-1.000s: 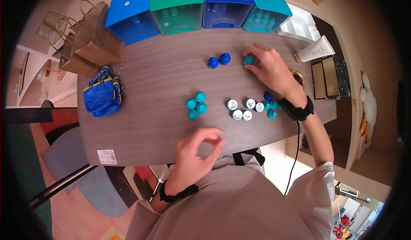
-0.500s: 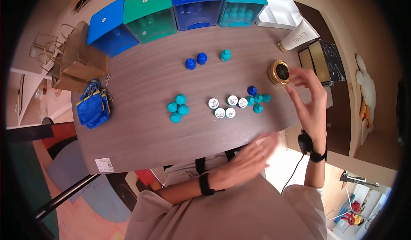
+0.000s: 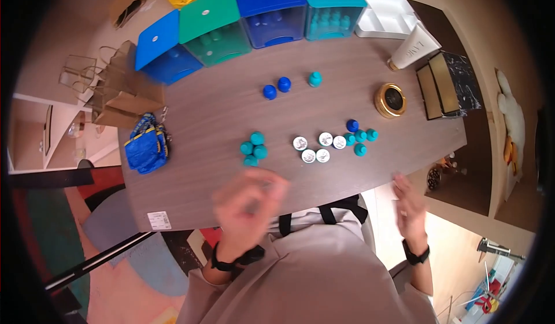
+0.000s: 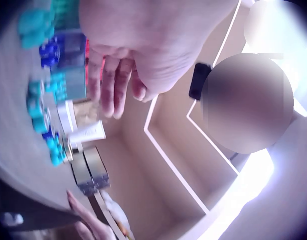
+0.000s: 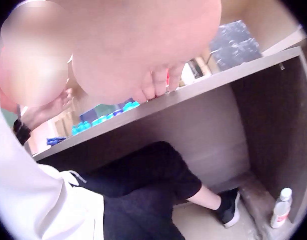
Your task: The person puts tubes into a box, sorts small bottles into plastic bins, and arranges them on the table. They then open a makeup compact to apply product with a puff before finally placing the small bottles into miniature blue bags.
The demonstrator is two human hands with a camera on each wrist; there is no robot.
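Note:
My left hand [image 3: 248, 208] is blurred over the table's front edge, fingers loosely bent with nothing held. In the left wrist view its fingers [image 4: 113, 85] hang fairly straight. My right hand [image 3: 410, 208] is just off the front edge at the right, holding nothing. Nearest the left hand stands a cluster of small teal bottles [image 3: 257, 150]. To its right, several white discs with dark markings [image 3: 322, 156] face up. Beside them are more teal bottles [image 3: 361, 150] and a dark blue bottle [image 3: 352, 126]. Farther back stand two blue bottles [image 3: 284, 84] and one teal bottle [image 3: 315, 79].
Bins in blue [image 3: 170, 58], green [image 3: 214, 26], dark blue [image 3: 272, 12] and teal [image 3: 332, 12] line the back. A gold-rimmed jar [image 3: 391, 100], white tube [image 3: 415, 47], white tray [image 3: 386, 15] and black-and-gold box [image 3: 450, 84] stand right. Paper bags [image 3: 132, 87] and a blue pouch [image 3: 147, 150] stand left.
My right hand let go of the teal bottle at the back, passed the gold jar and drew back off the table. My left hand swung right, then returned left.

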